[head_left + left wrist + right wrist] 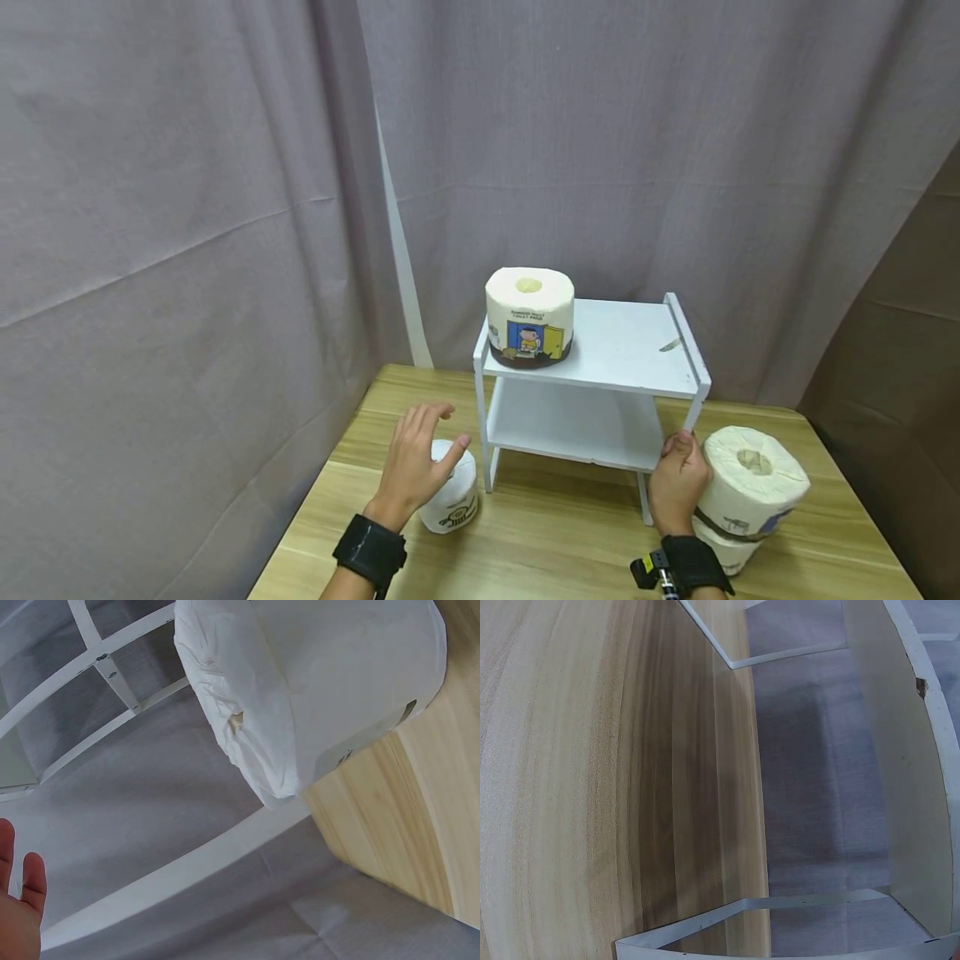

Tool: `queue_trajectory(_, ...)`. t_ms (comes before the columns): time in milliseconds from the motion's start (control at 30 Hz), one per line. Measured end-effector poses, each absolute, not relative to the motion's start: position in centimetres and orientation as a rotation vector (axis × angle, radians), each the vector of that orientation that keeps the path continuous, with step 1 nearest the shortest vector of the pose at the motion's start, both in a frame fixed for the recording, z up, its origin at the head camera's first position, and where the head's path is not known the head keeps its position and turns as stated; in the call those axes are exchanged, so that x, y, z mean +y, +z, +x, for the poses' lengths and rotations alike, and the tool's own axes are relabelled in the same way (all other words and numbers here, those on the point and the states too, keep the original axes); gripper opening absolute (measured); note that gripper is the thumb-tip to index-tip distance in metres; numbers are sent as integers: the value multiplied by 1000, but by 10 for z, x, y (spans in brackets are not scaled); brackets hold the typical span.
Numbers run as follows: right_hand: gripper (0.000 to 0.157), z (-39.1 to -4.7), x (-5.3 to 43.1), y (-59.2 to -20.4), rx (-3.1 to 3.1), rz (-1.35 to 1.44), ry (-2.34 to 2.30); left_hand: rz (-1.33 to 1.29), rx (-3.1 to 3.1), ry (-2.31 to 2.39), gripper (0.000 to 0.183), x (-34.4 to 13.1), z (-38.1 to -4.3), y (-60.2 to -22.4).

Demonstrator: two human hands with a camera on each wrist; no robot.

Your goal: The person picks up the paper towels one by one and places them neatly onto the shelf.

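Observation:
A white two-tier shelf stands on the wooden table. My right hand grips its front right leg, fingers curled around the post below the top board. Spread beside the shelf's left side, my left hand has its thumb and fingers apart and holds nothing. It partly covers a small wrapped toilet roll standing on the table; the left wrist view shows a wrapped roll up close, with the fingertips at the lower left. On the left of the top board sits a toilet roll with a cartoon print.
Right of the shelf, a wrapped toilet roll is stacked on another roll, close to my right hand. The lower board shows under the top one. Grey curtains hang behind the table and along its left.

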State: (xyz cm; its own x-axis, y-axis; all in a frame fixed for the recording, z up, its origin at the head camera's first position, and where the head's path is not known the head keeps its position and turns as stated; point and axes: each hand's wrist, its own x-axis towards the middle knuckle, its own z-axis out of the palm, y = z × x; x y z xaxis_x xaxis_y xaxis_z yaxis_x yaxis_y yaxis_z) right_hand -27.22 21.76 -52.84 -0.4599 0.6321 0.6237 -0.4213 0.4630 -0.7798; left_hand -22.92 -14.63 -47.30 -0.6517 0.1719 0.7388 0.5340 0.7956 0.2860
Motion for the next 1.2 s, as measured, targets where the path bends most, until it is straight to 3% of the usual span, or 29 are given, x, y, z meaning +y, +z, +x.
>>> queue_trajectory(667, 44, -273, 218, -531, -1651, -200, 1219, -503, -2287, -673, 43, -146, -224, -493)
queue_trajectory(933, 44, -257, 203, -505, -1606, -202, 1225, -476, -2320, -641, 46, -146, -223, -502)
queue_trajectory(1200, 43, -274, 219, -529, -1645, -171, 1190, -465, -2351, -628, 49, -147, -223, -509)
